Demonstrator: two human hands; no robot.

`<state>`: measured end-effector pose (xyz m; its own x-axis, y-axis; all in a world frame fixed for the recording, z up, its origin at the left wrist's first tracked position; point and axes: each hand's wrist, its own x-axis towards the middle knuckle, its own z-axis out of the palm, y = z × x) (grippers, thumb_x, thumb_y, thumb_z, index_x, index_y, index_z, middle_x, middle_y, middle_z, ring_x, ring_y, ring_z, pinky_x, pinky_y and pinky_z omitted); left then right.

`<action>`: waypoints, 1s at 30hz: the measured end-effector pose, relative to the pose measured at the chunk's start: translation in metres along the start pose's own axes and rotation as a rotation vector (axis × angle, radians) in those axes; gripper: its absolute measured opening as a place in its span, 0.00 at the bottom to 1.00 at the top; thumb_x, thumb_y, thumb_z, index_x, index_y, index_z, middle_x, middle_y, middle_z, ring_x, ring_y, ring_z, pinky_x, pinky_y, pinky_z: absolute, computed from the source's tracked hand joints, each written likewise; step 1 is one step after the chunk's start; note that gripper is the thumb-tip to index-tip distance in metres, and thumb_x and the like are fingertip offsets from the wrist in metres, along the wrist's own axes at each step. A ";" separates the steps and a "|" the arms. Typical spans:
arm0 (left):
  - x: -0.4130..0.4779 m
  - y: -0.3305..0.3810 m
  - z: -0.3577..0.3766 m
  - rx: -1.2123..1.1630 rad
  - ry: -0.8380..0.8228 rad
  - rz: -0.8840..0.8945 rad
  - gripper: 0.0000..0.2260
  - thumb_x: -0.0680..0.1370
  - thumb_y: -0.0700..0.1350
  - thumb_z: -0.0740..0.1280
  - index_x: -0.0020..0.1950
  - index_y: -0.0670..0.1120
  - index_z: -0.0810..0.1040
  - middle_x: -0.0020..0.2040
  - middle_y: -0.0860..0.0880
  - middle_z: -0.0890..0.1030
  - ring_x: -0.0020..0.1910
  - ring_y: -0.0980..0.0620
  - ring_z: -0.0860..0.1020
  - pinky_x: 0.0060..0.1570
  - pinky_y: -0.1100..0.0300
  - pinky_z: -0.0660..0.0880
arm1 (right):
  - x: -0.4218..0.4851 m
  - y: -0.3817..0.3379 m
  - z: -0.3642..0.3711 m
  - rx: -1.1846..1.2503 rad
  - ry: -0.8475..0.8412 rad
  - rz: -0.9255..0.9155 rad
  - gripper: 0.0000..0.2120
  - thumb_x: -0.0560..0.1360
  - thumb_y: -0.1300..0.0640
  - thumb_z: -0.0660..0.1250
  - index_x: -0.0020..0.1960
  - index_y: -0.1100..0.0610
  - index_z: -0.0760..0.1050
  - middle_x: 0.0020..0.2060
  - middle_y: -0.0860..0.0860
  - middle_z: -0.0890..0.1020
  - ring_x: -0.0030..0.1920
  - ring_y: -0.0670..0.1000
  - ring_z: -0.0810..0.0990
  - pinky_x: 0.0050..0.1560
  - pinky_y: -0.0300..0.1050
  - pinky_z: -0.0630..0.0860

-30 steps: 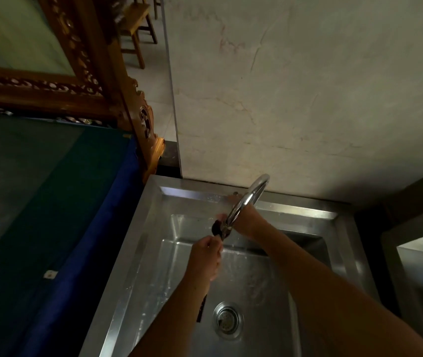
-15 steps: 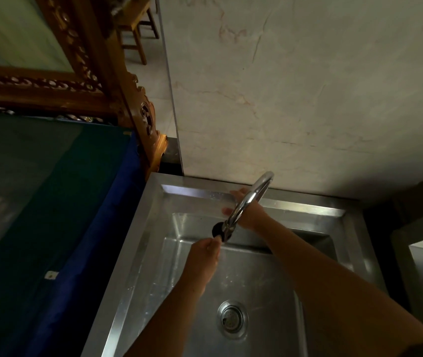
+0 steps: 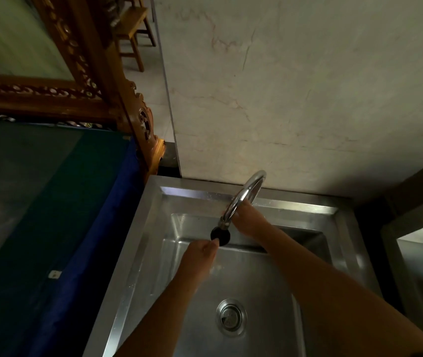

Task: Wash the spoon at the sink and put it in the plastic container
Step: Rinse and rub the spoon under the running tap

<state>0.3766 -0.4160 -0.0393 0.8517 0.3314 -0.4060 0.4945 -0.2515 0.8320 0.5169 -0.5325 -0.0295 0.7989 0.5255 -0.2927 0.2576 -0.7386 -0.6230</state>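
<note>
A black spoon (image 3: 220,235) shows its round bowl just under the spout of the curved chrome tap (image 3: 244,195). My left hand (image 3: 200,256) is shut on the spoon's handle, which is hidden below the hand. My right hand (image 3: 250,220) reaches behind the spout to the tap's foot on the rear rim, fingers curled there and partly covered by the pipe. Both hands are over the steel sink (image 3: 138,243). I cannot make out a water stream. No plastic container is in view.
The drain (image 3: 231,316) sits in the basin's floor below my forearms. A dark blue and green cloth surface (image 3: 50,215) borders the sink on the left, with a carved wooden frame (image 3: 133,117) behind it. A plastered wall rises behind the sink. A steel ledge (image 3: 421,253) stands at right.
The spoon's black bowl has come out further from my left hand and now sits plainly under the spout. My right hand stays at the tap's foot.
</note>
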 end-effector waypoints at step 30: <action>-0.217 0.102 -0.035 0.353 -0.023 0.430 0.07 0.76 0.51 0.68 0.39 0.52 0.77 0.34 0.50 0.81 0.35 0.53 0.80 0.37 0.58 0.74 | -0.289 -0.075 -0.059 0.843 0.165 -0.094 0.08 0.78 0.58 0.65 0.53 0.62 0.77 0.45 0.59 0.83 0.40 0.51 0.81 0.43 0.45 0.79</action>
<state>0.2360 -0.4820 0.1471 0.9911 0.1132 -0.0694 0.1267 -0.6507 0.7486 0.2990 -0.6539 0.1441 0.8802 0.4521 -0.1445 -0.1106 -0.1005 -0.9888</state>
